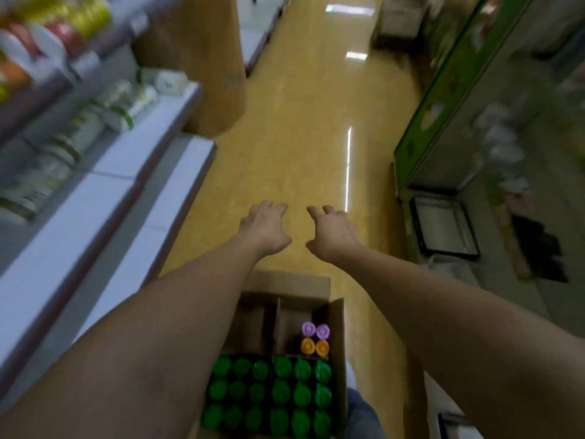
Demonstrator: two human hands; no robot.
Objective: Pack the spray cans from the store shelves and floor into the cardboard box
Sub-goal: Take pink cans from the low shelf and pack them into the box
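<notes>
Looking down a shop aisle from head height, with motion blur over much of the view. At the left, white store shelves (152, 144) carry rows of packaged goods (104, 112), too smeared to tell whether any are spray cans.

Both bare arms stretch forward over the yellow floor (300, 137). The left hand (264, 228) is palm down, its fingers spread and loosely bent, holding nothing. Below and between the arms, at the bottom edge, a cardboard box (337, 343) stands open on the floor. Its near half is filled edge to edge with green-capped cans (269, 394). In the far right corner stand two purple-capped cans (315, 330) and, just on their near side, two orange-capped cans (315, 346). The far left compartment (253, 324) looks unfilled.

The right hand (332, 232), near the left, is likewise spread with bent fingers and holds nothing. At the right, a green-edged shelf unit (443, 99) runs along the aisle, its contents blurred.

By the look of it, the step in hand is reaching out for more cans, with the box roughly half packed. The next move calls for finding cans on a shelf or the floor, none of which shows clearly, gripping them, and setting them upright in the far compartments.
</notes>
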